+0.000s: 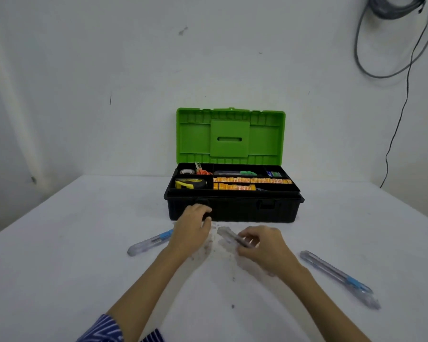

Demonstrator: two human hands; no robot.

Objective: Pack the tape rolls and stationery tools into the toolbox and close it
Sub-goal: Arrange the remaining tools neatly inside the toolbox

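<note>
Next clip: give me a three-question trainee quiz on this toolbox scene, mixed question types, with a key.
1. True or false: the toolbox lid is closed.
2. How many utility knives are outside the toolbox?
3. Which hand grips a knife? A) left B) right C) neither

Key:
1. False; it stands open.
2. Three: left knife and right knife on the table, middle knife in hand.
3. B; the right hand grips it, while the left hand rests at the toolbox front.
</note>
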